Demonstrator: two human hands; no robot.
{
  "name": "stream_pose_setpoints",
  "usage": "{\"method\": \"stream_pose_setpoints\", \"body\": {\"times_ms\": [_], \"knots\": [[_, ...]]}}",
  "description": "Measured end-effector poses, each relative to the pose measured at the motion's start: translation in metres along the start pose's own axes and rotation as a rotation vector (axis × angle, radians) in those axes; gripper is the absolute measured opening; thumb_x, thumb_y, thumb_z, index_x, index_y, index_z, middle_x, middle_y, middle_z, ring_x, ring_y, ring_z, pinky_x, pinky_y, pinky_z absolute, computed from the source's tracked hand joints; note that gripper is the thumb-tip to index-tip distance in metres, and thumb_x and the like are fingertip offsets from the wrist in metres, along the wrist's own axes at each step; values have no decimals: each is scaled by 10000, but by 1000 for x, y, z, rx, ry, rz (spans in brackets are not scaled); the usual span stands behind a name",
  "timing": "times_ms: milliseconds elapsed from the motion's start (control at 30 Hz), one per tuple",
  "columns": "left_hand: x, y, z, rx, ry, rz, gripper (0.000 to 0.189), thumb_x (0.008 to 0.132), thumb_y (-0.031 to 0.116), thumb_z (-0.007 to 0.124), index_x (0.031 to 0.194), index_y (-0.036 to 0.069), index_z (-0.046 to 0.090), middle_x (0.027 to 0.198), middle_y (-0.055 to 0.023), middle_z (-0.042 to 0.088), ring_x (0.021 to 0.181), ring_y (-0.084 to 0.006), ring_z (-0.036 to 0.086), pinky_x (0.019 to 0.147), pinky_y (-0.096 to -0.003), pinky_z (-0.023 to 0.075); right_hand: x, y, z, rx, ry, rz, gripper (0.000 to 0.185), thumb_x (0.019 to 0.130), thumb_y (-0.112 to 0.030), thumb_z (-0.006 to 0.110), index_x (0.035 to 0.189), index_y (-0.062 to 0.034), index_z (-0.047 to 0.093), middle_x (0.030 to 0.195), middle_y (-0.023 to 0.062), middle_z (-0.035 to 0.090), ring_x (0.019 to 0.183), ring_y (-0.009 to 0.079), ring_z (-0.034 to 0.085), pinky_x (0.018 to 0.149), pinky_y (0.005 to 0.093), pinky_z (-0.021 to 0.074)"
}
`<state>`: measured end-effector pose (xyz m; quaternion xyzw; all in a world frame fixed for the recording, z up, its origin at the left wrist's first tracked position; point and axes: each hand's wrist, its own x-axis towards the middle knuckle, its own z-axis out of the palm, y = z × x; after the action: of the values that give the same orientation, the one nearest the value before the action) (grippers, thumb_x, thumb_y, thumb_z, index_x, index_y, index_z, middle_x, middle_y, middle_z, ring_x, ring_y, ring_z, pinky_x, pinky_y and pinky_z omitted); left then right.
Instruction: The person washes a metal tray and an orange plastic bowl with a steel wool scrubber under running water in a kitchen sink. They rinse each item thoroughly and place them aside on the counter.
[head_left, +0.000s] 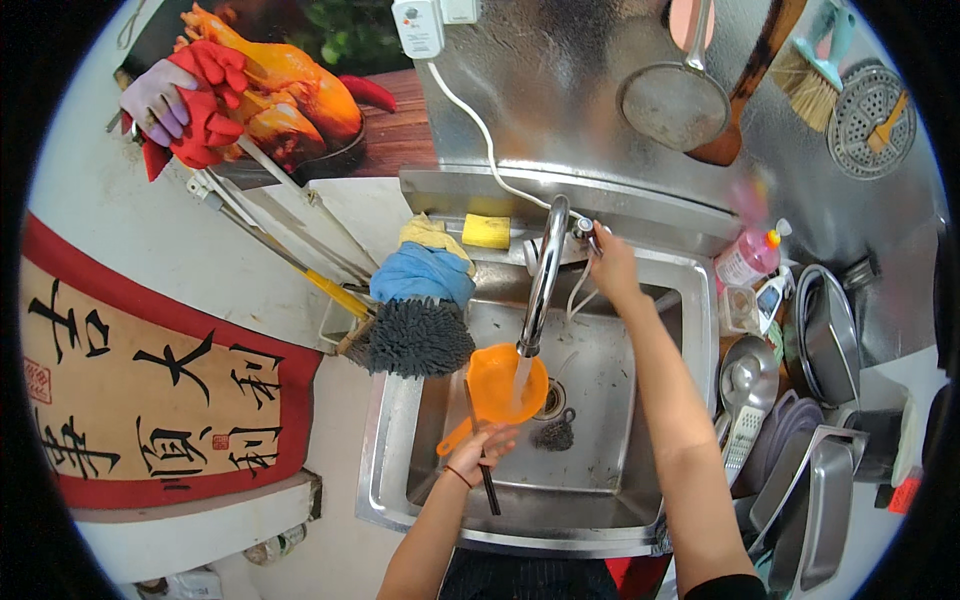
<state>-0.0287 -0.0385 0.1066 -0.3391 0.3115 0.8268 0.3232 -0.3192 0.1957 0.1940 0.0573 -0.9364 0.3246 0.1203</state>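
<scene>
My left hand (484, 452) holds a pair of dark chopsticks (490, 491), slanting over the stainless steel sink (592, 480). Just beyond its fingers is an orange plastic ladle (491, 382), its handle pointing to the lower left. Whether this hand also bears the ladle is unclear. Water runs from the chrome tap spout (546, 281) into the ladle's bowl. My right hand (616, 268) grips the tap lever (587, 232) behind the sink. A dark scouring pad (555, 433) lies on the sink floor near the drain (553, 399).
A grey microfibre duster (420, 337) and a blue cloth (421, 274) overhang the sink's left rim. A yellow sponge (486, 231) sits on the back ledge. Right of the sink stand a pink soap bottle (748, 259), metal ladles (748, 375) and steel pans (829, 510).
</scene>
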Motion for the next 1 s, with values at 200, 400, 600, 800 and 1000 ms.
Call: {"method": "stream_pose_setpoints", "body": {"times_ms": [200,400,600,800,1000], "knots": [[-17,6,-8,70,124,11,358,980,217,431,1279,20,437,1275,-133,520,1058,-185,592,431,-120,340,-13,44,1,280,141,-182,312,812,-49,617,1123,-20,620,868,141,675,758,289,633,668,365,475],[-61,16,-17,161,187,125,388,942,219,522,1271,34,428,1215,-135,560,976,-193,626,454,-135,327,-221,25,107,716,269,778,209,927,-153,505,745,-54,475,666,-33,454,619,100,411,549,275,362],[-96,23,-26,183,223,190,310,952,215,503,1221,63,477,1162,-105,592,929,-164,628,461,-145,301,-343,-54,241,1192,-634,1470,248,836,-169,628,1048,-68,549,978,93,620,973,230,579,738,380,475],[-110,25,-27,190,184,241,327,927,238,535,1191,50,492,1155,-114,604,917,-165,633,467,-153,304,-300,-53,224,1650,-349,1258,168,879,-158,590,985,-51,517,821,89,586,737,223,598,676,357,527],[-121,22,-22,239,135,223,332,910,247,563,1168,47,501,1149,-130,603,910,-180,630,473,-164,320,-300,-25,80,1402,-543,1140,104,909,-113,520,978,-66,459,682,37,483,550,129,491,483,275,418]]}}
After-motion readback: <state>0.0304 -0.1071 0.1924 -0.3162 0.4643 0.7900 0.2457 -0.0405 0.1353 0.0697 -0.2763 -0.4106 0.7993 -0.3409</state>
